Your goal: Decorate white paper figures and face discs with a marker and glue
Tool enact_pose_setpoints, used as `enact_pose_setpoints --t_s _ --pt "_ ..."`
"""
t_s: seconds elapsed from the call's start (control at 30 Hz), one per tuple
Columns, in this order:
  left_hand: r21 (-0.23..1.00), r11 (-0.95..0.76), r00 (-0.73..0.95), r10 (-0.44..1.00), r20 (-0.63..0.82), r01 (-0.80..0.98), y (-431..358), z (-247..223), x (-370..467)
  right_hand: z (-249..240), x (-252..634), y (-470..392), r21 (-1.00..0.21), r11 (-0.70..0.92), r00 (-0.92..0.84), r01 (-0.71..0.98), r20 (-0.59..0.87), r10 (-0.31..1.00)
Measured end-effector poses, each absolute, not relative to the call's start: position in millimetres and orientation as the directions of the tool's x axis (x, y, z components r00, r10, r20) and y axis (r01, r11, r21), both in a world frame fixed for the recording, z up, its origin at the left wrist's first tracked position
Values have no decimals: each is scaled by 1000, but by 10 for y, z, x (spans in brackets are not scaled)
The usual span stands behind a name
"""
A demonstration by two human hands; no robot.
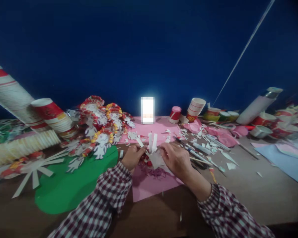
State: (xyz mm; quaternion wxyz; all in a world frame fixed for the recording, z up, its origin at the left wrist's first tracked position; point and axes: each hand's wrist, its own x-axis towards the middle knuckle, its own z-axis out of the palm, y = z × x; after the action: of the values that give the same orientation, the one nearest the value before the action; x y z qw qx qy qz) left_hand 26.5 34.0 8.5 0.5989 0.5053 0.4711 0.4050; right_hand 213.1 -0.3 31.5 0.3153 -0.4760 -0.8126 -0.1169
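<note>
Between my hands is a cut paper cup (156,160) with white strips standing up and outward. My left hand (134,155) is closed on its left side, thumb and fingers pinching a strip. My right hand (176,159) is at the cup's right side with fingers bent and pressed together; whether they grip a strip is hidden. Under the cup, purple shreds (159,173) lie on a pink sheet (145,188).
A green sheet (72,188), paper figures (101,142) and stacked cups (52,115) are at the left. Pens (188,148), white scraps (230,166), cups (196,107) and a blue sheet (285,163) lie right. A bright blurred rectangle (147,110) stands behind.
</note>
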Motion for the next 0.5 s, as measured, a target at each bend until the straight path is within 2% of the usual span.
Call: enact_pose_setpoints --t_s 0.2,0.33,0.5 --pt "991 129 273 952 -137 45 342 56 255 350 2152 -53 -103 689 -521 717 577 629" --pt "984 -21 245 969 -23 178 341 23 253 301 2132 -22 -83 704 -566 706 532 630" --pt "914 -210 168 973 159 348 340 28 230 262 2094 15 -81 654 -566 752 430 704"
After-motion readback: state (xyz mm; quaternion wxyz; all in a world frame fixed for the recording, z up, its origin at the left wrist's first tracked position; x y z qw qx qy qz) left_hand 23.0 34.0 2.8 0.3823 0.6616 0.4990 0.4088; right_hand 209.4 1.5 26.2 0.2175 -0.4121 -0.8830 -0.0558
